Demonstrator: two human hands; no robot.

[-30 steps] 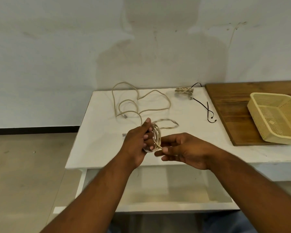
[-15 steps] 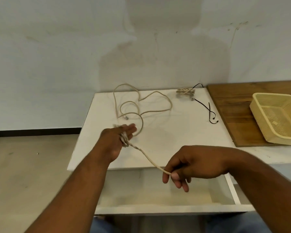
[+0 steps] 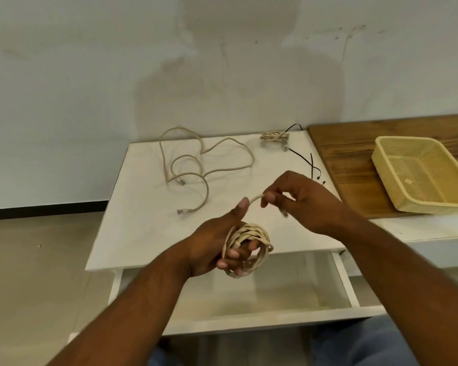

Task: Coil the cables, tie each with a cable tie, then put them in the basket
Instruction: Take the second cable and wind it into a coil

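Observation:
My left hand [image 3: 217,247] grips a beige cable coil [image 3: 249,241] wound around its fingers, above the table's front edge. The free end of that cable rises past my left thumb to my right hand [image 3: 299,199], which pinches it. A second beige cable [image 3: 204,159] lies loose and uncoiled on the white table [image 3: 143,233]. A small bundled beige cable [image 3: 275,136] rests at the table's back. Black cable ties [image 3: 306,159] lie beside it. The yellow mesh basket [image 3: 397,191] stands on the wooden board at right.
A wooden board [image 3: 354,175] covers the surface to the right of the white table. Below the table's front edge an open white drawer [image 3: 249,313] sticks out toward me. A grey wall stands right behind the table.
The stretched cable has been wound into a coil on my left hand. My right hand rose from below the table edge to above the coil, holding the cable's short end.

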